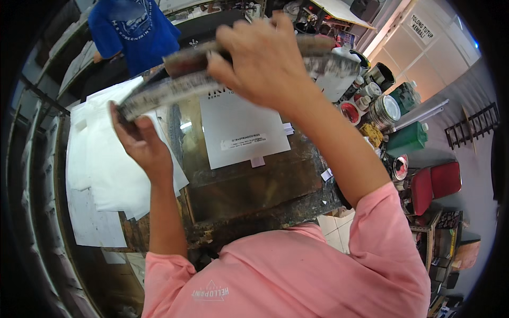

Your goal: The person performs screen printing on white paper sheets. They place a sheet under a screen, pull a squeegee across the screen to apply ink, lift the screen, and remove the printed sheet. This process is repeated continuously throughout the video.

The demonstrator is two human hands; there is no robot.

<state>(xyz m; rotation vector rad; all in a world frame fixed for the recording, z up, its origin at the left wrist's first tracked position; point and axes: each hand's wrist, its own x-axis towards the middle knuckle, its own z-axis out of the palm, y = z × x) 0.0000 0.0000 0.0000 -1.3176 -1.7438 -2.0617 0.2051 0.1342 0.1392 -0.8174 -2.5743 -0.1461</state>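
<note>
An ink-smeared screen-printing frame [169, 91] is raised and tilted above the table, its near edge turned toward me. My left hand [142, 142] grips the frame's left corner between thumb and fingers. Across the top, my right hand [260, 61] is closed over a brown wooden bar [185, 62] that looks like a squeegee handle; motion blurs it, and its lower part is hidden. Under the frame lies a white sheet [238, 130] with black print, partly covered by the frame and my right arm. A small pinkish tab [257, 161] sticks out below the sheet.
Stacked white sheets [119, 175] spread over the table's left side. Paint cans [384, 108], a green jug [408, 139] and bottles crowd the right edge. A person in a blue shirt [135, 34] stands at the far left. A red chair [436, 185] is at the right.
</note>
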